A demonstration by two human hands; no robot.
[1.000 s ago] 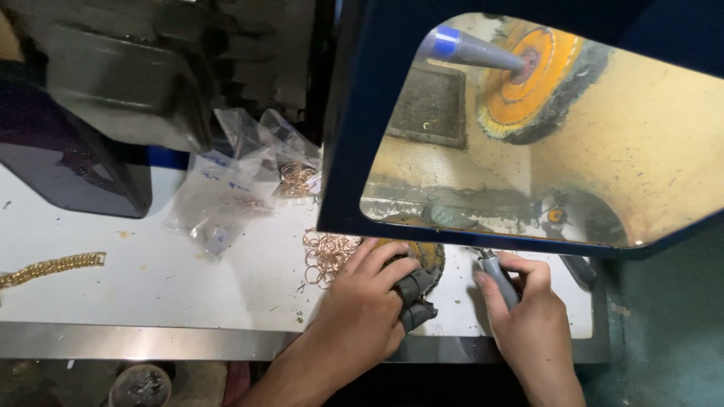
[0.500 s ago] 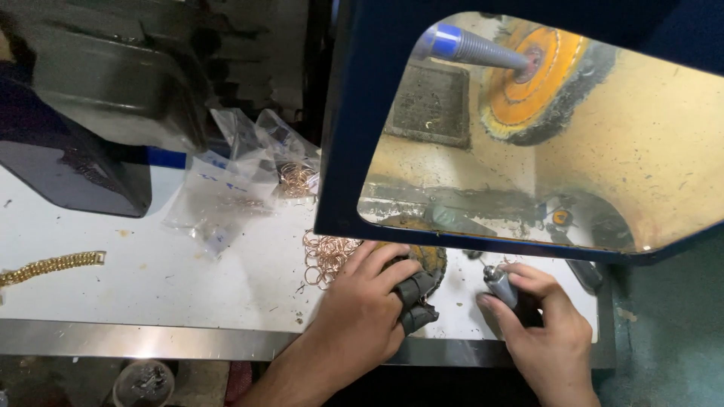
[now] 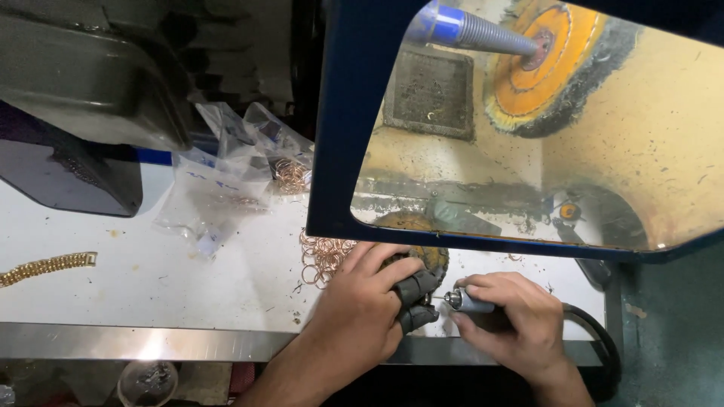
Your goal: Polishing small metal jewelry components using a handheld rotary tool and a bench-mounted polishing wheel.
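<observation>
My left hand [image 3: 358,305] rests on the white bench with dark grey rubber guards [image 3: 416,296] on its fingertips. They pinch a small piece that I cannot make out. My right hand [image 3: 516,324] grips a slim metal rotary handpiece [image 3: 469,301], which points left. Its tip sits right at the guarded fingertips. A loose pile of copper-coloured rings [image 3: 320,255] lies just beyond my left hand. A round worn pad [image 3: 431,258] sits behind the fingers.
A blue-framed clear shield [image 3: 339,151] stands over the bench, with an orange buffing wheel [image 3: 539,71] on a spindle behind it. Plastic bags [image 3: 226,177] with more rings lie at the back. A gold chain [image 3: 49,265] lies far left, and a black hose [image 3: 599,335] curves at the right.
My right hand has moved left and turned the handpiece from near upright to pointing at my left fingertips. My left hand has stayed in place.
</observation>
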